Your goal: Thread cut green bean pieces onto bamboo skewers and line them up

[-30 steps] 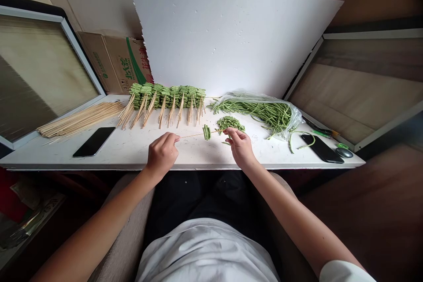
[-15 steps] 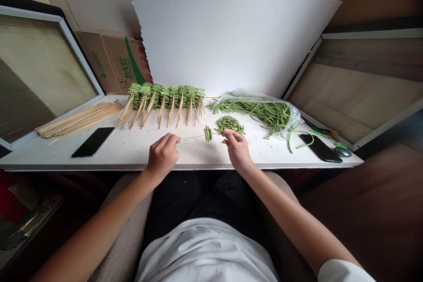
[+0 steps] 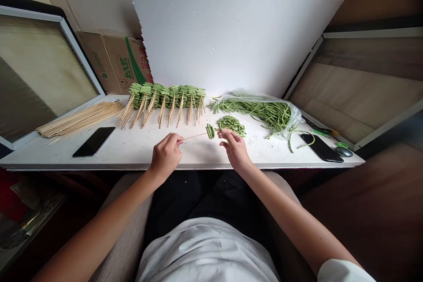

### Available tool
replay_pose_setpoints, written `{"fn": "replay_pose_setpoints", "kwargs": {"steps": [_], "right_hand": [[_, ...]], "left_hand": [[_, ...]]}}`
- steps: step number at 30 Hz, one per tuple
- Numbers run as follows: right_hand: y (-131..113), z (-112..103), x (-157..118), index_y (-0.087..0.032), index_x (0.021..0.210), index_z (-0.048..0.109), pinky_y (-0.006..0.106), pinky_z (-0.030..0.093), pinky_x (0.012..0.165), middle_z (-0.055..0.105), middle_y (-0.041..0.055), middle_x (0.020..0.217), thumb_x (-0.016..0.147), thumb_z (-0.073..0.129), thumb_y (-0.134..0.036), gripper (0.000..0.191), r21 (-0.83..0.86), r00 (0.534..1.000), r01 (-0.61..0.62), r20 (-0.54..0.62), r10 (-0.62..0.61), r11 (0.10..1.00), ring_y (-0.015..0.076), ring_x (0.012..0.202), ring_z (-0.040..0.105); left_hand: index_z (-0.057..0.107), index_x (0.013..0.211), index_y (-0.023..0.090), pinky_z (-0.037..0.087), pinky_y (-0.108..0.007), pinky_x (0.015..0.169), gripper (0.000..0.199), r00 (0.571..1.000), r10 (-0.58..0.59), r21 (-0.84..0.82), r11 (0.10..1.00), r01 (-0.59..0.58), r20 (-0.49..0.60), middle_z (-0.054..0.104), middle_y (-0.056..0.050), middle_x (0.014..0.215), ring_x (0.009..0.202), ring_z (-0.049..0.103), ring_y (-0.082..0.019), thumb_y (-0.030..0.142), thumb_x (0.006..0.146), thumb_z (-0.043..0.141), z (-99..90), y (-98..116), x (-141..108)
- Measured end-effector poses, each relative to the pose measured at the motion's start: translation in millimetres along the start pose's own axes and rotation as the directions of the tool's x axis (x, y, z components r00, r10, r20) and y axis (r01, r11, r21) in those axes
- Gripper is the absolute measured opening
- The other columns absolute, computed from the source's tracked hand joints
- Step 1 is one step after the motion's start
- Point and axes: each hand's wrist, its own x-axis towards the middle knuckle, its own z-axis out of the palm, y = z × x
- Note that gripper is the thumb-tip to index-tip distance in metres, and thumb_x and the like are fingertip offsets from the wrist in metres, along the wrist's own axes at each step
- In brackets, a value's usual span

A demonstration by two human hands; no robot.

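Two bare hands work over a white bench (image 3: 125, 153), the left hand (image 3: 166, 155) and the right hand (image 3: 235, 150) close together at its front edge. The left grip is clenched, fingertips pinching one end of a thin bamboo skewer (image 3: 194, 135) that runs level toward the right hand. Near its far end sits a small tight cluster of bean pieces (image 3: 210, 131), short, bright green lengths of yardlong bean threaded side by side across the stick (their surfaces look slightly ridged). The right grip holds nothing that I can see: thumb and forefinger stand apart, just beside that cluster.

Just past the fingers lies a loose heap of cut beans (image 3: 231, 125), the same green. Behind it, long uncut beans (image 3: 254, 112) spill from a clear plastic bag (image 3: 280, 108). A neat row of finished bean skewers (image 3: 167, 96) stands along the back, sticks fanning toward the person, with a bundle of bare skewers (image 3: 81, 119) to the left. Two black phones (image 3: 94, 142) (image 3: 321, 147) lie at either side.
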Motion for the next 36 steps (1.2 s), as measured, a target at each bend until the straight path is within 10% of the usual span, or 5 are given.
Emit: {"fn": "replay_pose_setpoints", "kwargs": {"steps": [23,36], "right_hand": [[1.3,-7.5,0.6,-0.020,0.082,0.077,0.036,0.051,0.080,0.077,0.0070,0.093,0.077,0.086,-0.053,0.035,-0.281,0.987,0.129,-0.053,-0.150,0.951,0.0232,0.088,0.065],[-7.4,-23.3,17.0,-0.019,0.078,0.075,0.035,0.053,0.079,0.076,0.0076,0.085,0.079,0.080,-0.047,0.028,-0.376,0.961,0.157,-0.153,-0.229,0.913,0.0230,0.083,0.067]], "left_hand": [[0.063,0.090,0.021,0.054,-0.024,0.064,0.032,0.997,0.082,0.054,0.995,-0.083,0.013,0.077,0.000,0.086,0.081,0.077,-0.017,-0.007,0.087,0.048,7.3,-3.0,-7.0],[0.063,0.088,0.022,0.053,-0.028,0.066,0.022,0.998,-0.058,0.080,0.995,0.054,0.037,0.078,-0.003,0.091,0.083,0.076,-0.020,0.002,0.090,0.053,10.3,-17.6,-7.1]]}}
